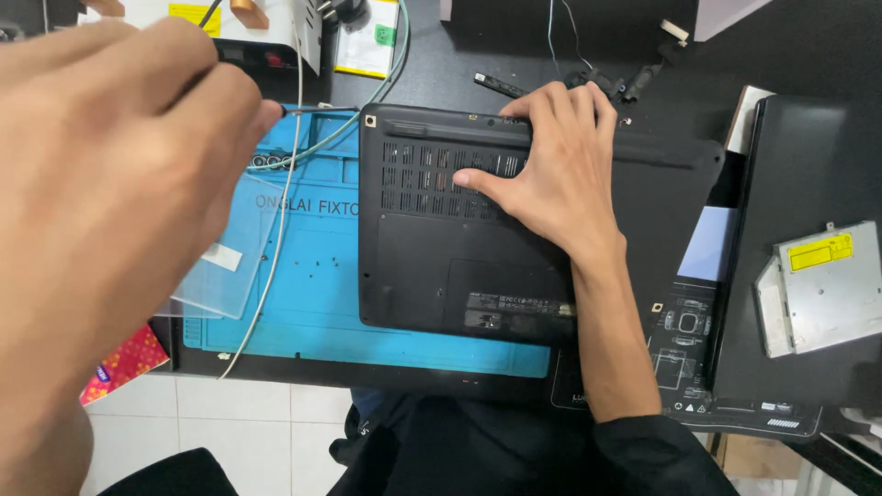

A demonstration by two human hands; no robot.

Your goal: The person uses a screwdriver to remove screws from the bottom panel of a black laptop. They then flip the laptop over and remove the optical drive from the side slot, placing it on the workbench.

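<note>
Laptop: a black laptop (459,248) lies upside down, its vented underside up, partly on a blue work mat (312,303) on the dark surface (514,55).
Right hand: the right hand (551,174) lies flat on the laptop's base, fingers spread over the far edge, thumb on the vent slots; open, no grip on anything.
Left hand: the left hand (110,202), close to the camera and blurred, pinches a thin dark screwdriver (317,109) whose tip meets the laptop's far left corner.
Mat: a clear plastic piece (216,271) lies on its left side; white and green cables (285,165) cross it.
Right of the laptop: a dark sheet with printed outlines (689,340), then a silver optical drive (822,285) on a black panel (808,165).
Near edge: a red patterned packet (124,363) sits below the mat's left corner, above the white tiled floor (239,422).
</note>
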